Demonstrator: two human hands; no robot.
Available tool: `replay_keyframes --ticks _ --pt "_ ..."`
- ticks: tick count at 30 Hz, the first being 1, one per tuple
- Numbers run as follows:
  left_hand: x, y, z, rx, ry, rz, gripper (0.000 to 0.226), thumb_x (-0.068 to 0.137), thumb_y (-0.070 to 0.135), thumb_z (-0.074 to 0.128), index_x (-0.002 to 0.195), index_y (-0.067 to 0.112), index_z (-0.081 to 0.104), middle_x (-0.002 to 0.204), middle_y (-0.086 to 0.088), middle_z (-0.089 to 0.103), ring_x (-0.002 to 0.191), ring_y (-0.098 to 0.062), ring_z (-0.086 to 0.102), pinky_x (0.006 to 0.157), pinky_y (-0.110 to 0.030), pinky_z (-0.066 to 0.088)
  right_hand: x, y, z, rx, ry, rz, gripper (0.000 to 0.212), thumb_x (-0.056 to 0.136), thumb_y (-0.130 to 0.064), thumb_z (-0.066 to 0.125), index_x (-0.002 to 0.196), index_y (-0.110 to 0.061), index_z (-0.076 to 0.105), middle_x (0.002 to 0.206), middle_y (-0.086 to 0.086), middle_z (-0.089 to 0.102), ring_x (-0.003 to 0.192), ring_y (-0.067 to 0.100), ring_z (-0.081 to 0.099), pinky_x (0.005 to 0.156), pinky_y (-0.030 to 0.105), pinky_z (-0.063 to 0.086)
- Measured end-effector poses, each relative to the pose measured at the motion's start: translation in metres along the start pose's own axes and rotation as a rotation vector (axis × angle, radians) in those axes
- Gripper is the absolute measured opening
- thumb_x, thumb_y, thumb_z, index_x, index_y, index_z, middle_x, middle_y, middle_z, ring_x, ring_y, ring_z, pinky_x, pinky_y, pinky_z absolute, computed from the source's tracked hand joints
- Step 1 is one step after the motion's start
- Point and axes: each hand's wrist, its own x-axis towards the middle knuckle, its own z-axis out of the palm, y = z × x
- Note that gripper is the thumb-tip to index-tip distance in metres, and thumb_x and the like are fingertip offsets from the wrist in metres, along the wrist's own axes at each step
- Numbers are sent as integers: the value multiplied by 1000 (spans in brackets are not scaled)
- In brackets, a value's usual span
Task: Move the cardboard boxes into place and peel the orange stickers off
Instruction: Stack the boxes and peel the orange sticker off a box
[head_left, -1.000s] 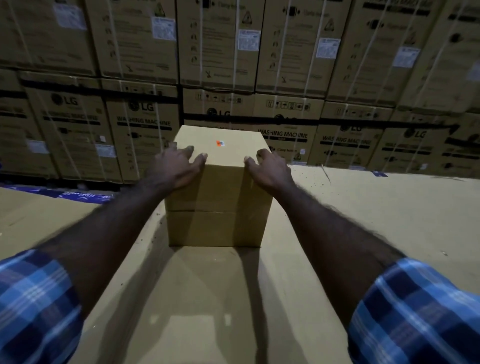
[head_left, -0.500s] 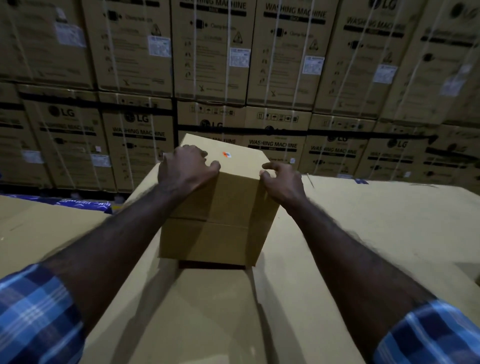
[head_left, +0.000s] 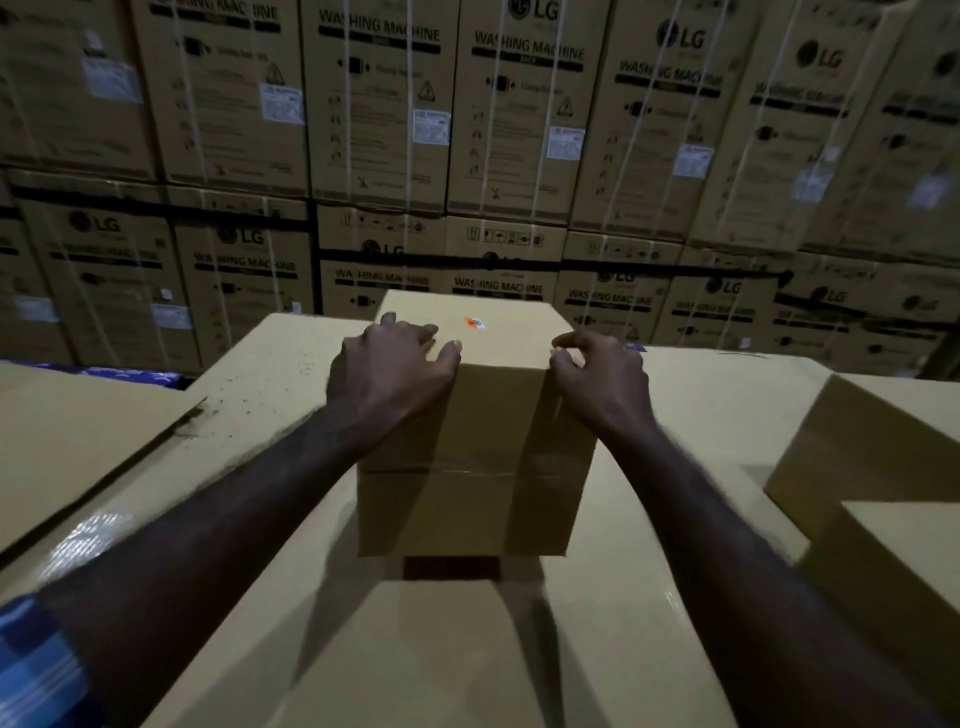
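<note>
A plain cardboard box (head_left: 467, 441) stands in the middle of a wide cardboard surface (head_left: 675, 597). A small orange sticker (head_left: 474, 323) sits on the box's top face near its far edge. My left hand (head_left: 389, 371) grips the box's top left corner, fingers curled over the top. On the top right corner, my right hand (head_left: 597, 379) holds on with curled fingers. The box's near bottom edge looks lifted, with a dark gap under it.
Another plain cardboard box (head_left: 883, 467) lies at the right. Stacked washing machine cartons (head_left: 467, 130) form a wall behind. A lower cardboard surface (head_left: 78, 441) lies at the left, with a blue strip beyond it.
Both hands curled over the box's top corners, and the box has come toward me, its near bottom edge lifting. The view has moved closer, and a second box has appeared at the right.
</note>
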Motion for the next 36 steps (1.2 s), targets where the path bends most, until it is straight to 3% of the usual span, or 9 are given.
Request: replay_keyframes --ticks 2,4,8,17,26,33,36 --pt "-36 20 -6 7 -22 3 54 90 59 47 136 31 51 146 -8 44 119 -30 54 80 -35 45 -32 10 -27 18 -2 23 32 96 -30 55 125 -20 63 117 7 68 82 12 62 61 21 51" --pt "-69 35 -13 16 -42 4 56 89 61 46 137 33 49 149 -8 40 121 -31 53 87 -41 48 -67 18 -50 21 -1 42 33 97 -32 54 127 -21 62 117 7 68 87 14 65 71 31 58" --pt "-135 56 -25 23 -74 -28 60 86 65 47 140 36 44 153 -7 33 125 -33 50 95 -46 46 -136 32 -87 34 -14 63 33 97 -32 54 127 -23 62 117 4 69 94 16 68 79 38 60" --pt "-237 97 -38 30 -102 -31 64 86 67 44 141 36 43 155 -6 31 126 -33 50 98 -46 43 -221 60 -145 58 13 43 28 94 -27 56 120 -22 65 110 3 71 88 17 69 75 42 60" --pt "-281 120 -38 43 -157 9 67 85 69 42 143 37 38 157 -5 26 128 -31 49 101 -46 41 -265 77 -169 -34 23 44 38 88 -42 43 116 -27 65 123 1 66 97 22 66 81 46 56" --pt "-287 117 -36 82 -182 18 68 84 72 40 143 39 37 157 -2 25 124 -30 53 96 -44 46 -275 83 -178 -136 -66 29 33 94 -40 51 120 -25 63 128 -2 62 97 20 66 89 41 52" --pt "-280 115 -33 125 -234 18 71 82 76 35 144 41 32 159 -1 18 129 -31 47 95 -45 46 -269 82 -182 -230 -128 15 38 94 -45 50 125 -26 60 134 -3 58 111 20 60 97 37 46"
